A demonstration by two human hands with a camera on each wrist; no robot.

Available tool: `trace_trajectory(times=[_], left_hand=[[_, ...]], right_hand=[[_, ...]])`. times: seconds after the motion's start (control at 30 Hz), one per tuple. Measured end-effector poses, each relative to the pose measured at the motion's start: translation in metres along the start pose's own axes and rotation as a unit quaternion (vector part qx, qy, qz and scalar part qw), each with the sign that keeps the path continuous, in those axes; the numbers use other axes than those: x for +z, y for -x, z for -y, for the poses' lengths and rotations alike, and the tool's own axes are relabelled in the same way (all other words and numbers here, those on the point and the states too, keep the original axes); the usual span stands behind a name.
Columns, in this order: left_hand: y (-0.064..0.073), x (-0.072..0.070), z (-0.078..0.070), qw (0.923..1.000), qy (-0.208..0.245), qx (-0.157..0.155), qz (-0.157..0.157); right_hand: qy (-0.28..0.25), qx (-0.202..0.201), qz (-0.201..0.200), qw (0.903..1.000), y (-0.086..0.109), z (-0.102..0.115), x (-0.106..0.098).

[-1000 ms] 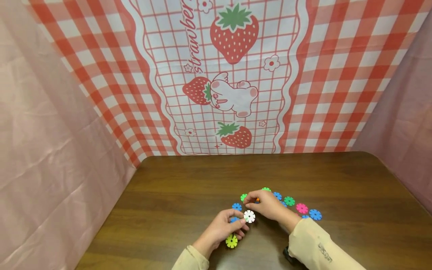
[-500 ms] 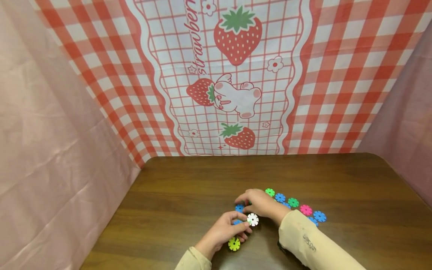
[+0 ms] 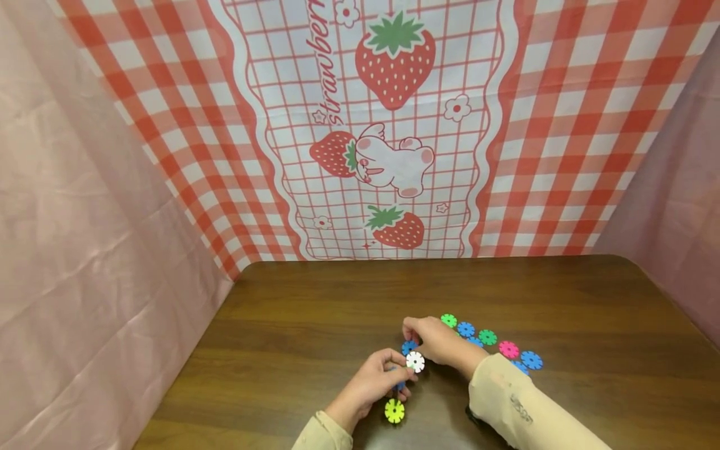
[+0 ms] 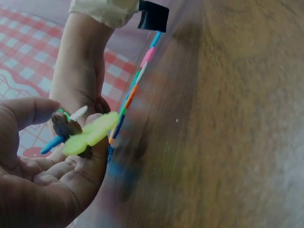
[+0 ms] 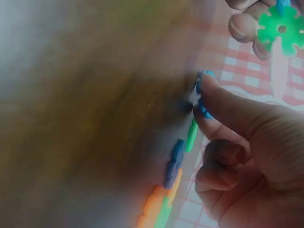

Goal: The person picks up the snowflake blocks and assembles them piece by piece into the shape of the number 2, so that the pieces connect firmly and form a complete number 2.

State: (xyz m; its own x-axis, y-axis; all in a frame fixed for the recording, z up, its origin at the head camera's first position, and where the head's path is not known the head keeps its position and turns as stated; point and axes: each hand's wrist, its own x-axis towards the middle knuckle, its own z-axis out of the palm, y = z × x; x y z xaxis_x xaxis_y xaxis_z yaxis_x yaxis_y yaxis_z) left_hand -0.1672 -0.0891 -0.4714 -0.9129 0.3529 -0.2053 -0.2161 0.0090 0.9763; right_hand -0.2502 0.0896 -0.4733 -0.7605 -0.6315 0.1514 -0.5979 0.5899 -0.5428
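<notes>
My left hand (image 3: 378,379) pinches a joined cluster of notched plastic discs between thumb and fingers. A white disc (image 3: 415,362) stands out at its upper right, and a yellow-green disc (image 3: 394,411) hangs below the hand. The right wrist view shows a green disc (image 5: 281,31) in this cluster, with the white one edge-on below it. My right hand (image 3: 441,340), just beyond, pinches a loose blue disc (image 5: 207,95) between thumb and forefinger, close over the table. Part of the cluster is hidden behind the left fingers.
Several loose discs lie in rows on the brown wooden table (image 3: 315,294), among them a light green disc (image 3: 448,320), a green disc (image 3: 487,337) and a pink disc (image 3: 509,349). A checked strawberry cloth (image 3: 394,156) hangs behind the table.
My right hand has moved left over the discs and taken hold of the blue disc, then drawn slightly back to the right with it. The left hand keeps its hold on the cluster.
</notes>
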Motion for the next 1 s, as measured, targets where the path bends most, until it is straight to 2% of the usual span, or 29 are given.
trace_trajectory(times=[0.23,0.37,0.53,0.77,1.0], left_hand=[[-0.001,0.001,-0.001,0.9997,-0.002,0.024,0.005],[-0.003,0.003,0.001,0.9993,0.004,0.036,0.007],[-0.006,0.005,0.002,0.9985,0.025,0.046,-0.012],[-0.009,0.008,0.002,0.9972,0.036,0.052,-0.040],[-0.010,0.011,0.001,0.9976,0.038,0.047,-0.033]], right_hand=[[-0.039,0.033,-0.059,0.9969,0.017,-0.006,-0.007],[-0.084,0.054,-0.076,0.9921,0.028,-0.005,-0.013],[-0.133,0.084,-0.088,0.9837,0.041,-0.003,-0.017],[-0.160,0.070,-0.089,0.9807,0.055,0.001,-0.019],[-0.156,0.064,-0.101,0.9805,0.060,0.005,-0.017]])
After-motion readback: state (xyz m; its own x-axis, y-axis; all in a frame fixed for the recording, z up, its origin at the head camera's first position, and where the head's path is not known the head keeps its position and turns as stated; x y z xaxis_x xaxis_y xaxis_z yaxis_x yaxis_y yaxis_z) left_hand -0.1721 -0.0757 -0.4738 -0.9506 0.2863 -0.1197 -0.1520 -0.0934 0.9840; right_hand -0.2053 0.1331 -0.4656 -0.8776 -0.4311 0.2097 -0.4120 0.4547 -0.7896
